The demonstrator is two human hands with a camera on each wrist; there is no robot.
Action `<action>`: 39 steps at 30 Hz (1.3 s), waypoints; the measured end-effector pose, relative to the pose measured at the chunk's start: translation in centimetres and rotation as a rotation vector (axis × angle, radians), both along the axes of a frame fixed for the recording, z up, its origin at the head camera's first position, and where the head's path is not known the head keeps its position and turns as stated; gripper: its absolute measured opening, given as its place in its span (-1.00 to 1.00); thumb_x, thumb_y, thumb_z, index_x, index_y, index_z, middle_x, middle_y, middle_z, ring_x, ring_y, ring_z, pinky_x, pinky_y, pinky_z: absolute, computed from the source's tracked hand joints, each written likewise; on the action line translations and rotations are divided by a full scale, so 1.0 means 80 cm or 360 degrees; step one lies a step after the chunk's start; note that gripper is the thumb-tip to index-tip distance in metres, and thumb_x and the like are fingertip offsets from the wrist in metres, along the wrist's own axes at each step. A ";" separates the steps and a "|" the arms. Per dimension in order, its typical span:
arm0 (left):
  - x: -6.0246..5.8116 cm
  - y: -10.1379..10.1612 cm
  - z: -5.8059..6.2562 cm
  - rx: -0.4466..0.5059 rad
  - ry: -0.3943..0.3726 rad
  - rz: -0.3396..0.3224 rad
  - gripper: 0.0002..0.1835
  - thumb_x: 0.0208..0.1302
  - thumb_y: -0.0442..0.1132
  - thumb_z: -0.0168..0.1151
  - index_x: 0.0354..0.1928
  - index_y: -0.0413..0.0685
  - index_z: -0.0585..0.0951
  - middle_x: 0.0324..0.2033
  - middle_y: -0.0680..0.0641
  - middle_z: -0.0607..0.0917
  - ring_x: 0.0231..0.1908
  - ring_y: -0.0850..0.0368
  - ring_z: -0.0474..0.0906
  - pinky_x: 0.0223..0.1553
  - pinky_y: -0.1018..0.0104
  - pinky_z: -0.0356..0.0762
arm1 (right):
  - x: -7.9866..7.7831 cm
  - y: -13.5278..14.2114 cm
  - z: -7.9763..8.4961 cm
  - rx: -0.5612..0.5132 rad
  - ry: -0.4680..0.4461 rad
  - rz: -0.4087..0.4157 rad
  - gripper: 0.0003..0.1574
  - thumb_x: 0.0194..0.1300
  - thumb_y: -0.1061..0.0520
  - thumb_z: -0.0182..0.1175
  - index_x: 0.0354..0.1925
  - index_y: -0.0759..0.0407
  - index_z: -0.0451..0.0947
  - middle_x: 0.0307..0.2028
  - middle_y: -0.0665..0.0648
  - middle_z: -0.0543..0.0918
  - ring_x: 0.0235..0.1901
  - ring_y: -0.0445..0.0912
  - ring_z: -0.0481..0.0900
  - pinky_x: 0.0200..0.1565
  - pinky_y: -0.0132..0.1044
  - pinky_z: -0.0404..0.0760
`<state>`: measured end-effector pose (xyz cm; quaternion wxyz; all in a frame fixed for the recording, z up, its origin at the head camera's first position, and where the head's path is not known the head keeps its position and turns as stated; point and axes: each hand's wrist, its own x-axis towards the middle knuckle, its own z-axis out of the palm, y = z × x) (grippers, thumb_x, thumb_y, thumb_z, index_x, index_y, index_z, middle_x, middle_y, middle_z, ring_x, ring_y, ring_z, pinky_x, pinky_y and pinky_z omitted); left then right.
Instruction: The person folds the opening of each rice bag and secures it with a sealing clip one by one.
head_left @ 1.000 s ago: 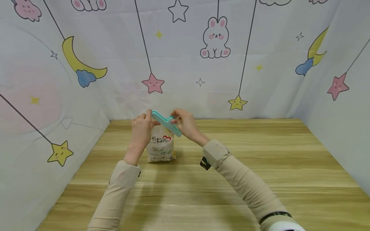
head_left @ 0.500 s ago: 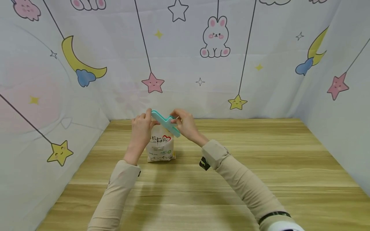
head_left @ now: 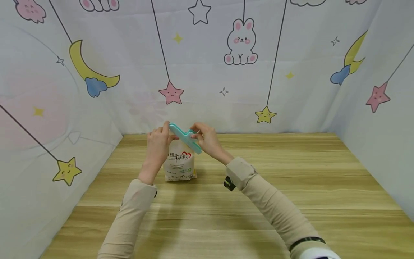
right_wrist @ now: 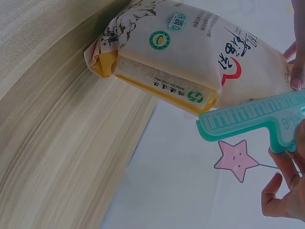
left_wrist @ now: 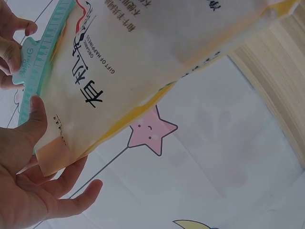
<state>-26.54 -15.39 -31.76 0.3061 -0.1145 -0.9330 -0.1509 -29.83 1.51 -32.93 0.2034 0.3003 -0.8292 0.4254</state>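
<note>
A cream printed food bag [head_left: 179,167] with yellow side edges stands on the wooden table. In the left wrist view, my left hand [left_wrist: 26,186] pinches the bag's top corner, thumb in front and fingers behind. A long turquoise bag clip [right_wrist: 252,117] lies slantwise across the bag's top edge, its lower end reaching past the side. My right hand [head_left: 209,141] pinches the clip's handle between thumb and fingers. The left hand [head_left: 158,145] is right at the clip's upper end. Pale contents show through a window in the bag's side [right_wrist: 167,83] in the right wrist view.
The wooden table [head_left: 275,201] spreads out around the bag. Behind it hangs a white cloth [head_left: 210,72] printed with stars, moons and a rabbit, with more cloth at both sides. A dark strap [head_left: 229,183] hangs at the right cuff.
Hardly anything differs: both hands, the clip and the bag keep their places, with only a very slight shift of the hands.
</note>
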 end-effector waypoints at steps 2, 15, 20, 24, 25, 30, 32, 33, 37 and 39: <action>0.000 0.000 0.000 0.0003 -0.0006 0.0002 -0.41 0.07 -0.08 0.16 0.09 -0.29 0.34 -0.30 -0.34 0.62 -0.33 -0.26 0.55 -0.24 -0.08 0.41 | 0.000 0.001 0.000 0.0003 0.0002 0.0002 -0.91 0.14 0.31 0.13 -0.31 0.24 0.50 -0.34 0.15 0.62 -0.35 -0.09 0.58 -0.33 -0.36 0.54; -0.001 0.002 0.002 0.0012 -0.0069 0.0012 -0.37 0.08 -0.07 0.16 0.15 -0.28 0.31 -0.26 -0.34 0.62 -0.28 -0.25 0.55 -0.15 -0.11 0.36 | -0.001 0.003 -0.003 0.0015 0.0008 0.0018 -0.88 0.14 0.29 0.13 -0.27 0.25 0.50 -0.32 0.15 0.61 -0.29 -0.08 0.57 -0.28 -0.36 0.55; -0.002 0.002 0.002 -0.0008 -0.0060 0.0029 -0.38 0.09 -0.06 0.15 0.15 -0.27 0.31 -0.26 -0.33 0.63 -0.27 -0.24 0.56 -0.14 -0.12 0.35 | -0.001 0.002 -0.005 0.0019 0.0006 0.0020 -0.84 0.15 0.28 0.13 -0.23 0.26 0.49 -0.28 0.16 0.61 -0.24 -0.07 0.57 -0.21 -0.35 0.56; -0.001 0.002 0.003 -0.0013 -0.0044 0.0034 -0.39 0.09 -0.06 0.15 0.14 -0.26 0.32 -0.26 -0.33 0.63 -0.27 -0.24 0.56 -0.15 -0.12 0.35 | -0.001 0.002 -0.006 0.0032 -0.0014 0.0011 -0.82 0.16 0.25 0.12 -0.21 0.26 0.48 -0.25 0.15 0.60 -0.22 -0.07 0.57 -0.18 -0.35 0.56; -0.001 0.002 0.003 -0.0014 -0.0042 0.0035 -0.39 0.08 -0.06 0.15 0.14 -0.26 0.32 -0.26 -0.33 0.63 -0.27 -0.24 0.56 -0.15 -0.12 0.34 | -0.001 0.003 -0.007 0.0035 -0.0019 0.0011 -0.81 0.17 0.25 0.11 -0.20 0.26 0.47 -0.25 0.15 0.60 -0.21 -0.07 0.57 -0.18 -0.35 0.56; -0.002 0.003 0.003 -0.0043 -0.0024 0.0053 -0.39 0.09 -0.06 0.15 0.14 -0.23 0.32 -0.25 -0.32 0.63 -0.26 -0.24 0.56 -0.15 -0.12 0.34 | -0.001 0.004 -0.008 0.0038 -0.0034 0.0011 -0.78 0.18 0.23 0.10 -0.17 0.25 0.47 -0.21 0.16 0.59 -0.19 -0.05 0.57 -0.18 -0.32 0.57; -0.003 0.004 0.003 -0.0063 -0.0009 0.0060 -0.40 0.09 -0.05 0.14 0.15 -0.20 0.32 -0.25 -0.31 0.63 -0.27 -0.23 0.56 -0.16 -0.13 0.35 | -0.001 0.004 -0.009 0.0038 -0.0041 0.0008 -0.76 0.19 0.21 0.10 -0.15 0.25 0.47 -0.20 0.16 0.59 -0.19 -0.04 0.58 -0.17 -0.31 0.57; -0.003 0.004 0.003 -0.0077 0.0000 0.0064 -0.40 0.09 -0.05 0.13 0.15 -0.18 0.32 -0.26 -0.31 0.63 -0.28 -0.23 0.56 -0.17 -0.13 0.36 | -0.001 0.004 -0.009 0.0037 -0.0045 0.0007 -0.75 0.19 0.21 0.10 -0.14 0.25 0.47 -0.19 0.16 0.59 -0.19 -0.04 0.58 -0.16 -0.31 0.57; -0.003 0.005 0.003 -0.0121 0.0030 0.0073 -0.41 0.11 -0.05 0.12 0.17 -0.12 0.32 -0.28 -0.28 0.62 -0.32 -0.22 0.56 -0.18 -0.14 0.37 | -0.002 0.005 -0.010 0.0034 -0.0054 0.0003 -0.69 0.19 0.18 0.10 -0.09 0.26 0.47 -0.16 0.18 0.58 -0.20 -0.03 0.60 -0.15 -0.30 0.57; -0.004 0.005 0.003 -0.0138 0.0036 0.0075 -0.41 0.11 -0.05 0.12 0.18 -0.09 0.32 -0.27 -0.28 0.62 -0.32 -0.22 0.56 -0.19 -0.15 0.38 | -0.004 0.006 -0.011 0.0036 -0.0057 0.0002 -0.66 0.19 0.17 0.09 -0.06 0.27 0.47 -0.14 0.17 0.58 -0.20 -0.03 0.59 -0.15 -0.30 0.57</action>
